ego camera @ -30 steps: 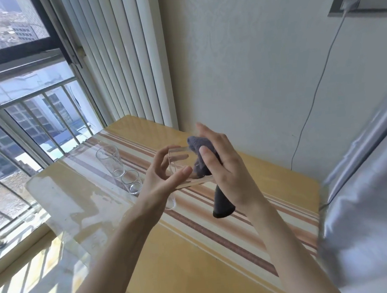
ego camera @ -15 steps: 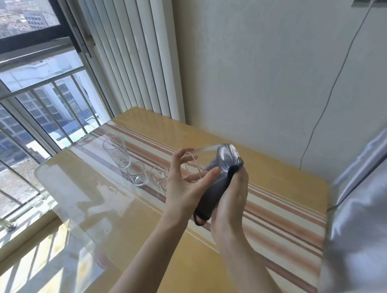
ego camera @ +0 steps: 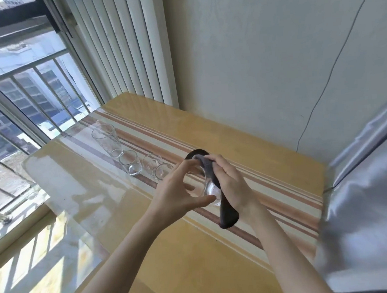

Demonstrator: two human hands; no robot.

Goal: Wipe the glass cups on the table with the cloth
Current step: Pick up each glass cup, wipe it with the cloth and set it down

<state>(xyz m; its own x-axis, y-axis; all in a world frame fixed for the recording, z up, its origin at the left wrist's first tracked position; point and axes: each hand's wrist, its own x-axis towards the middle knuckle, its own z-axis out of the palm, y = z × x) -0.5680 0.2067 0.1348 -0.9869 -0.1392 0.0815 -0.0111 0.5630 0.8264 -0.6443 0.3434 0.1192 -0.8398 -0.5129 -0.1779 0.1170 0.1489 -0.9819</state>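
1. The left hand point(ego camera: 180, 194) holds a clear glass cup point(ego camera: 204, 186) above the yellow wooden surface with a striped runner under a glass sheet point(ego camera: 269, 164), fingers curled round the cup's far side and the thumb pressed near its base.
2. The right hand point(ego camera: 230, 180) is closed on a dark grey cloth point(ego camera: 213, 179) — it presses the cloth against the held cup's right side, and the loose end hangs down past the wrist.
3. The cup lies tilted, nearly on its side, its thick base towards the camera.
4. Left of the hands, a row of cups stands on the runner: a tall clear tumbler point(ego camera: 107, 141), a short clear glass point(ego camera: 131, 165) just beside it, then two more small glasses point(ego camera: 152, 165) — the nearest partly hidden behind the left fingers.
5. White vertical blinds point(ego camera: 123, 48) hang by the window.
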